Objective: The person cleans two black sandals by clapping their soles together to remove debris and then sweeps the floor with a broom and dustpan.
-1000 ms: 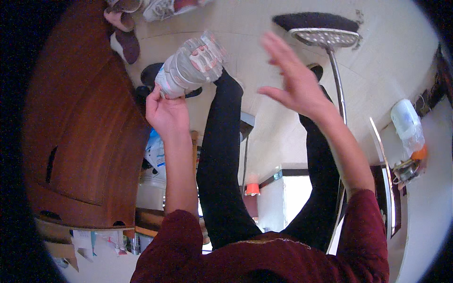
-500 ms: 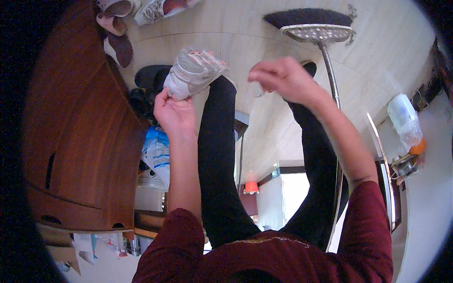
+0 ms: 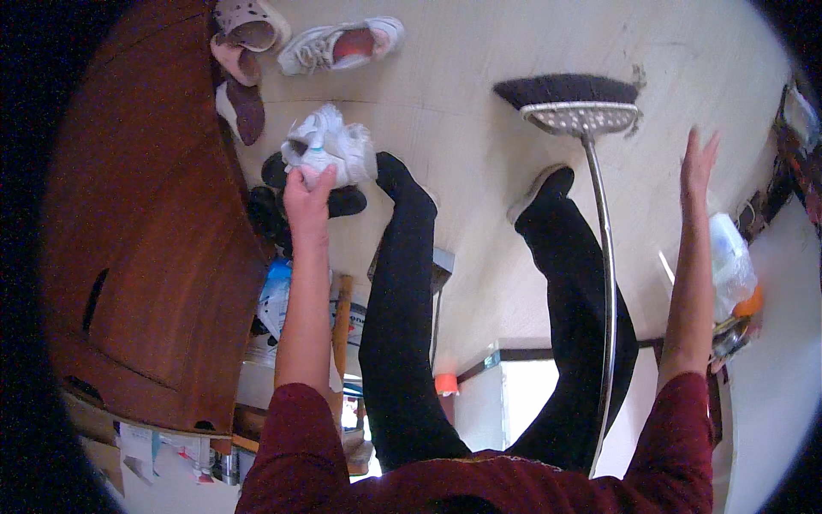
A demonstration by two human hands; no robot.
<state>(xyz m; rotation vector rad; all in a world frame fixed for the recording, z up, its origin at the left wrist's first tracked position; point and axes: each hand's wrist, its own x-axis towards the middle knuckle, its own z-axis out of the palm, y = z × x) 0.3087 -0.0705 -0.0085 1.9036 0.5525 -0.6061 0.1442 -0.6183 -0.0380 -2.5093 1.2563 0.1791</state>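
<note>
My left hand point(image 3: 308, 201) is closed round the heel of a white sneaker point(image 3: 344, 152), lifted over the floor with its opening turned to the left. Its fellow, a white lace-up sneaker point(image 3: 312, 53) with a reddish inside, lies on the floor farther off. Out to the right, past the broom, my right hand point(image 3: 699, 163) is raised with the fingers stretched and nothing visible in it. Behind the held sneaker are black shoes point(image 3: 347, 202), partly covered by it.
A broom with dark bristles point(image 3: 565, 89) stands head-far on the floor, its metal handle point(image 3: 603, 223) running back along my right leg. Brown cabinet doors point(image 3: 154, 214) line the left. Spotted clogs point(image 3: 255, 32) and a dark slipper point(image 3: 247, 111) sit beside them. A dustpan point(image 3: 443, 270) is near my left leg.
My right hand has swung away to the right and its fingers have opened. My left hand has turned the sneaker, so its opening shows instead of the sole. The view has shifted slightly.
</note>
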